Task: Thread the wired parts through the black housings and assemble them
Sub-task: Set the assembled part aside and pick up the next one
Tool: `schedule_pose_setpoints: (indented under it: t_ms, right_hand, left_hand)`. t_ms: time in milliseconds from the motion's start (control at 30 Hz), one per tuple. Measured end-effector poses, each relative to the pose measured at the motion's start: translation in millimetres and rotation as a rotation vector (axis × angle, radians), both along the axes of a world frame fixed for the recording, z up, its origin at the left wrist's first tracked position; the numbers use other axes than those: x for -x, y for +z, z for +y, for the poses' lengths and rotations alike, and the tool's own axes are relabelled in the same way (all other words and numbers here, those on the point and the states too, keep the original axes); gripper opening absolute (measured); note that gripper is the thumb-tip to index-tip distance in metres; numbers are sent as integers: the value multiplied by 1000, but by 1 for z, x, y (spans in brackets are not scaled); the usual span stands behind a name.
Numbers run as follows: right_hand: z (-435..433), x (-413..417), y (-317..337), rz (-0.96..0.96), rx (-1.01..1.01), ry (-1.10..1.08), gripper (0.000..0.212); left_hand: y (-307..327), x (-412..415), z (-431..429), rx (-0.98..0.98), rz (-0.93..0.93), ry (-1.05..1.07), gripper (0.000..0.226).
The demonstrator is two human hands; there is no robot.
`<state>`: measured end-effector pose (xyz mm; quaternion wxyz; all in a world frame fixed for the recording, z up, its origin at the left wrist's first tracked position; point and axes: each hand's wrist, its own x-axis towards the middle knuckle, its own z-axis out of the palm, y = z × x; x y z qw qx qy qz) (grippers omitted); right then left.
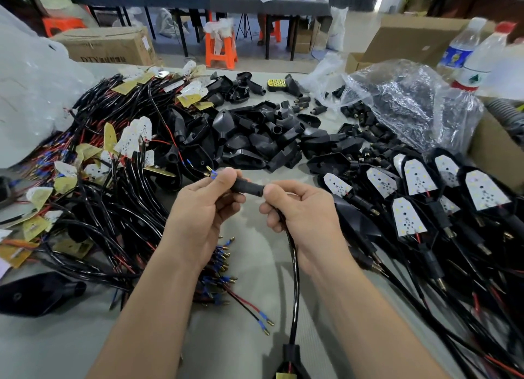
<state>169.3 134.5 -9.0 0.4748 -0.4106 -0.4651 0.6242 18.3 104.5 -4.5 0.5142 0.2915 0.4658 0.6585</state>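
Note:
My left hand and my right hand hold a short black tube-shaped sleeve between them above the table's middle. The left fingertips pinch its left end, where blue-tipped wire ends with gold pins stick out. The right hand grips the black cable at the sleeve's right end. That cable hangs down to a black housing with a gold board at the bottom edge. Loose black housings are piled behind the hands.
A tangle of wired LED boards covers the left. Assembled housings with white LED boards lie in rows on the right. A clear plastic bag, water bottles and cardboard boxes stand further back.

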Motion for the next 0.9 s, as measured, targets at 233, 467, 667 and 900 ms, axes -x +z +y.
schedule_pose_setpoints:
  t_ms: [233, 467, 667, 900]
  right_hand:
    - [4, -10, 3, -189, 119, 313, 15]
    - [4, -9, -3, -261, -50, 196, 16]
    - [2, -8, -3, -209, -68, 193, 10]
    - [-7, -2, -1, -310, -72, 113, 19]
  left_hand:
    - [-2, 2, 12, 45, -5, 309, 28]
    - [-6, 1, 7, 22, 92, 84, 26]
    - [-8, 3, 8, 49, 114, 213, 35]
    - [-9, -2, 5, 67, 139, 157, 33]
